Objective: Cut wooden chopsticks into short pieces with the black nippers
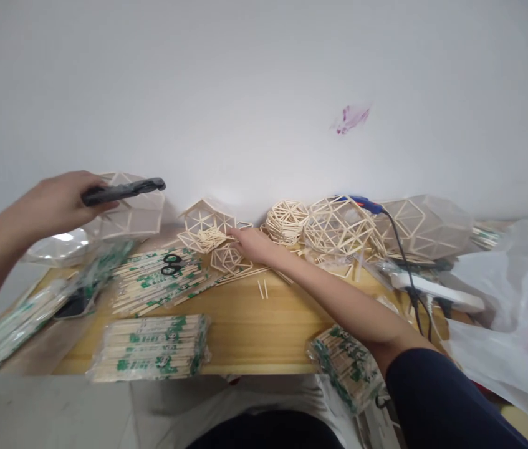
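Observation:
My left hand (pixel 60 202) is raised above the table's left side and is closed round a dark flat object (pixel 123 189), perhaps a phone. My right hand (pixel 252 243) reaches forward to the back of the wooden table (pixel 254 324). Its fingers rest on a pile of small stick-built lattice pieces (pixel 205 234); I cannot see whether they grip one. A small lattice piece (pixel 227 258) lies just under that hand.
Packs of wrapped chopsticks (pixel 151 346) lie at the front, with more packs (pixel 158 277) and black scissors (pixel 170 264) behind. Larger stick polyhedra (pixel 338 226) stand along the wall. A blue glue gun (pixel 361 202) with its cable, a white power strip (pixel 436 293) and plastic bags (pixel 507 324) are at the right.

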A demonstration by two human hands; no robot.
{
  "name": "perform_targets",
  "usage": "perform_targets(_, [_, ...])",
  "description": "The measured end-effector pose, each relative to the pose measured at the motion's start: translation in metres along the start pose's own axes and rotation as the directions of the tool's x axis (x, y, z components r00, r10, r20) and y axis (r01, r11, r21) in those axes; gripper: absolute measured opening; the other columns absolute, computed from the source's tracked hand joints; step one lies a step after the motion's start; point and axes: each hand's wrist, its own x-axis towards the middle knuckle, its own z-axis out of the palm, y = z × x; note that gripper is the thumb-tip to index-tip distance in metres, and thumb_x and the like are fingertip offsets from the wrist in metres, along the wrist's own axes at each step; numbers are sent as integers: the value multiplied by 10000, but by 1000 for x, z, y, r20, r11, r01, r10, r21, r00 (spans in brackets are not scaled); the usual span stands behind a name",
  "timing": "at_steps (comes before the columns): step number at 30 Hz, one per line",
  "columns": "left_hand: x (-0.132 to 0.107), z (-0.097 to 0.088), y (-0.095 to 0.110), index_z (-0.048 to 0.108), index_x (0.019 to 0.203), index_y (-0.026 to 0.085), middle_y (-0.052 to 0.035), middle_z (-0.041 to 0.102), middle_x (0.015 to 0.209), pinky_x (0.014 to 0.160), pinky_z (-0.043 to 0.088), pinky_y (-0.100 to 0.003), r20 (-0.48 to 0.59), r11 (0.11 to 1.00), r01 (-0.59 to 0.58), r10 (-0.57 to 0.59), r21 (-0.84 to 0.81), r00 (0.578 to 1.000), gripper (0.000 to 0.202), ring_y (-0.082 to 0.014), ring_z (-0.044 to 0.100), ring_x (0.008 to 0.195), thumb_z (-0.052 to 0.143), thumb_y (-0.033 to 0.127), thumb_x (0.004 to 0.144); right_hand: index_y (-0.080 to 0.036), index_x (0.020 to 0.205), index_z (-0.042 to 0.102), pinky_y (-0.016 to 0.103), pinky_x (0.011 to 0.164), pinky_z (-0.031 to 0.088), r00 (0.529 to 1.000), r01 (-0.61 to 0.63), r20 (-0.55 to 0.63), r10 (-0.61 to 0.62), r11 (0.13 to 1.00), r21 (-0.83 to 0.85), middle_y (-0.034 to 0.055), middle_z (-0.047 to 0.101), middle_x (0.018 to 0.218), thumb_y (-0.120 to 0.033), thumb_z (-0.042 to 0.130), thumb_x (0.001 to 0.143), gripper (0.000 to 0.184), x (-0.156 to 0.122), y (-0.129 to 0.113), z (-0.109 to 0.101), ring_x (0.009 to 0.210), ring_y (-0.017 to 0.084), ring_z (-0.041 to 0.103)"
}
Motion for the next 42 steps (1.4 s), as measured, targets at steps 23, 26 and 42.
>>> perform_targets(23, [-35,-91,73,607,1016,203,-36,540,1072,1018,440,-548,-233,986,-164,162,10,959,686,-355,559,1269,198,679,738,-149,1231,569,309,789,472,991,37,-128,-29,998,59,163,736,1136,-81,494,957,292,28,-36,47,953,271,698])
perform_targets(26, [-34,-95,81,594,1017,210,-35,546,1090,1045,437,-549,-267,984,-180,174,5,948,632,-353,549,1303,228,637,727,-163,1250,561,304,809,466,987,50,-155,-37,995,83,152,731,1168,-77,466,966,312,29,-36,48,997,270,692])
perform_targets(42, [-28,-82,110,628,1018,211,-39,588,1107,1012,512,-515,-195,968,-252,246,-6,949,360,-316,568,1210,557,179,666,-160,1435,515,346,875,520,993,95,-77,-88,991,97,190,733,1253,-157,529,1004,431,44,-40,52,1087,311,724])
